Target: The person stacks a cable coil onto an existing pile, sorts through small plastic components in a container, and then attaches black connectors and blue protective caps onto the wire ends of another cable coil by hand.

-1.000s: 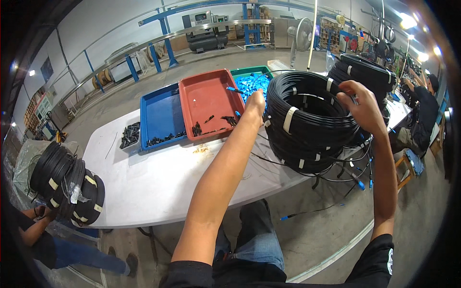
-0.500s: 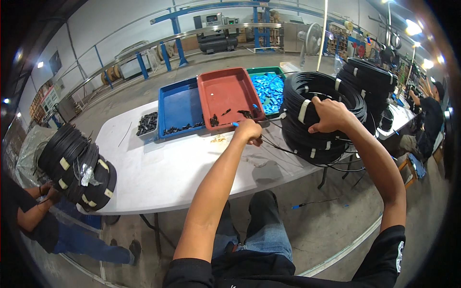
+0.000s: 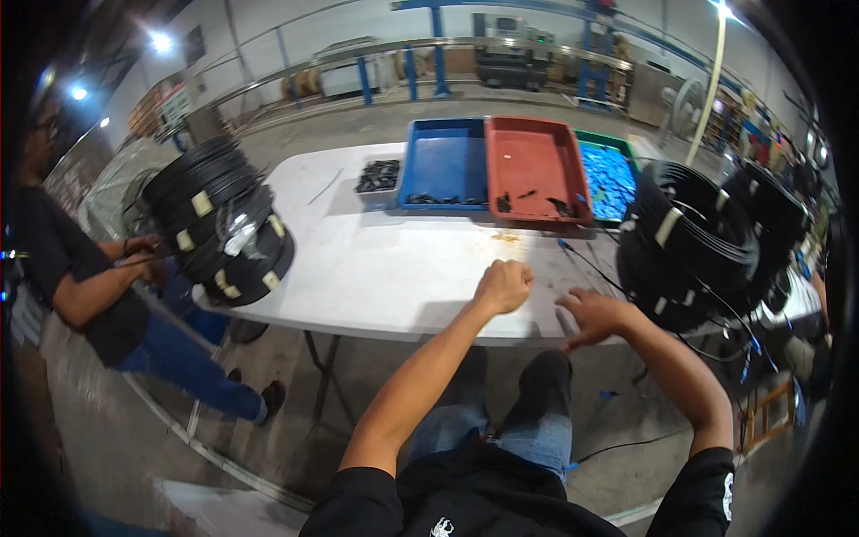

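My left hand (image 3: 504,286) is a closed fist above the white table (image 3: 376,259); whatever it may hold is hidden inside. Just right of it, at the table's near edge, my right hand (image 3: 595,317) is open, its fingers apart. Beyond my hands lies a black cable end with a blue tip (image 3: 562,243), running toward a stack of black cable coils (image 3: 662,259) bound with white bands. The coils stand to the right of my right hand, apart from it.
Along the far edge sit a small tub of black parts (image 3: 379,175), a blue tray (image 3: 447,161), a red tray (image 3: 534,161) and a green tray of blue pieces (image 3: 608,183). More coils (image 3: 219,219) stand at left beside another person (image 3: 89,277). Cable (image 3: 617,446) lies on the floor.
My view has swung left. Both hands have come away from the coil stack toward me. The blue-tipped cable has left my left hand and lies on the table.
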`<state>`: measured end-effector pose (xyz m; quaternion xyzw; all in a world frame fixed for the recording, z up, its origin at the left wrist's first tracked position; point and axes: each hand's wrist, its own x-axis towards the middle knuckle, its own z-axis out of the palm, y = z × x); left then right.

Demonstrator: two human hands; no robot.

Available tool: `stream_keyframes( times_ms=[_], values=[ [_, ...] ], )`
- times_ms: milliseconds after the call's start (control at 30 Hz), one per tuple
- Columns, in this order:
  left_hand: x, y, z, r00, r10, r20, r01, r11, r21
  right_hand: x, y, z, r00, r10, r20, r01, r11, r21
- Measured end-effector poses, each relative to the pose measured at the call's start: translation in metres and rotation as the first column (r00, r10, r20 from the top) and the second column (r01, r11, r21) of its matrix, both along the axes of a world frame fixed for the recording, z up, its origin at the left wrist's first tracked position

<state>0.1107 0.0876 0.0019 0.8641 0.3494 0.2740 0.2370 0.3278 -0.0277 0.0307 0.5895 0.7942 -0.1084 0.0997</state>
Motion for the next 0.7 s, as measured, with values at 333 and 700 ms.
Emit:
stream_keyframes(
  times_ms=[333,700],
  values=[
    [-0.116,-0.089,-0.021,0.893,0.047,0.447,0.146,0.91,-0.388,-0.052,-0.007,0.0,0.985,-0.046,0.168,0.032,0.996,0.088],
    [-0.14,-0.12,-0.059,0.954,-0.019,0.3,0.051,0.994,-0.1,-0.1,0.071,-0.023,0.911,0.203,-0.36,-0.1,0.953,0.285]
  ],
)
